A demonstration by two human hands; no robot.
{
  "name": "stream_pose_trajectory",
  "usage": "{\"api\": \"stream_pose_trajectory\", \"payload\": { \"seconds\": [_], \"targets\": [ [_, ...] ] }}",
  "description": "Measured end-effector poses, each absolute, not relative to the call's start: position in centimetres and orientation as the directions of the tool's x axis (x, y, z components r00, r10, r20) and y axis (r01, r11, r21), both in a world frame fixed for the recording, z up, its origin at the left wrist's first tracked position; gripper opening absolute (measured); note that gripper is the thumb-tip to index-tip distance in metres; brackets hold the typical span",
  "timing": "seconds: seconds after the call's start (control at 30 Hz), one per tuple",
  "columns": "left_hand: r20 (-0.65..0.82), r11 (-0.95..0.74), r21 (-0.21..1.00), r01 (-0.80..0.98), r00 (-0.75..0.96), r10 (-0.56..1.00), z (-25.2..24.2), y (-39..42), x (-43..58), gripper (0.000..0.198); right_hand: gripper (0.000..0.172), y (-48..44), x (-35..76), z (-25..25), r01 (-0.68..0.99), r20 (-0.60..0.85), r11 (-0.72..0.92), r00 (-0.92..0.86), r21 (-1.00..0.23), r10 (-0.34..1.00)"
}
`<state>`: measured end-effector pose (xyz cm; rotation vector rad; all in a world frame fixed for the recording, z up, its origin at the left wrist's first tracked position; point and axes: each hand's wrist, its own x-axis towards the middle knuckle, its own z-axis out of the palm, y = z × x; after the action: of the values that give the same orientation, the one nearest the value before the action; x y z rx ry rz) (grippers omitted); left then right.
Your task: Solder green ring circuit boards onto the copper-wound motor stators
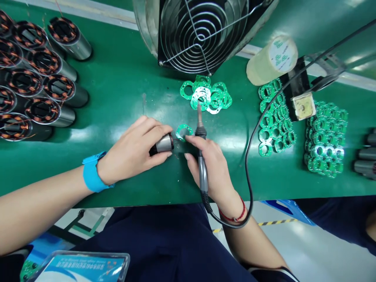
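Note:
My left hand [141, 143] is wrapped round a metal motor stator [164, 143] lying on its side, its end facing right. Just beyond that end a green ring-shaped circuit board [184, 132] sits by the fingertips of my right hand [210, 164]; the index finger appears to touch its edge. Within the same right hand rests a soldering iron [202, 172], its tip pointing away from me toward a loose pile of ring boards [205, 94]. Whether the board touches the stator, I cannot tell.
Several upright stators [44, 74] with copper windings crowd the left. A fan [202, 35] stands at the back. To the right are a tape roll [272, 60], a soldering iron stand [302, 94], laid-out ring boards [276, 121] and stacked boards [326, 139]. The iron's cable [249, 164] loops past my right wrist.

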<state>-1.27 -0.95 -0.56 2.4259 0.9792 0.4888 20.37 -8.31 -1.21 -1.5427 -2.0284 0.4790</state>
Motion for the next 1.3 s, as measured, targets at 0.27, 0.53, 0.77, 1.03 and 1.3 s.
{"api": "stream_pose_trajectory", "payload": {
  "seconds": [0.27, 0.53, 0.77, 1.03, 1.3],
  "targets": [
    [-0.114, -0.183, 0.867, 0.463, 0.543, 0.832, 0.9, -1.2, -1.5, 0.036, 0.040, -7.8, 18.3, -0.4, 0.494, 0.058, -0.027, 0.155, -0.869, 0.986],
    [-0.204, 0.098, 0.974, 0.205, 0.602, 0.772, -0.4, -1.1, -1.4, 0.046, 0.036, -5.6, 17.4, 0.5, 0.147, -0.001, -0.020, 0.130, -0.989, 0.991],
    [-0.107, -0.464, 0.677, 0.571, 0.701, 0.705, 0.9, 0.1, -2.8, 0.032, 0.038, -4.9, 17.1, 0.8, 0.686, 0.266, 0.307, -0.169, -0.660, 0.949],
    [-0.118, -0.538, 0.635, 0.554, 0.758, 0.641, 1.5, 2.2, -4.6, 0.014, 0.045, -6.1, 16.4, -0.4, 0.612, 0.276, 0.309, -0.150, -0.728, 0.949],
    [-0.045, -0.520, 0.660, 0.542, 0.720, 0.693, 0.9, 2.0, -4.4, 0.015, 0.053, -6.1, 15.3, -0.1, 0.720, 0.400, 0.441, -0.243, -0.537, 0.884]
  ]
}}
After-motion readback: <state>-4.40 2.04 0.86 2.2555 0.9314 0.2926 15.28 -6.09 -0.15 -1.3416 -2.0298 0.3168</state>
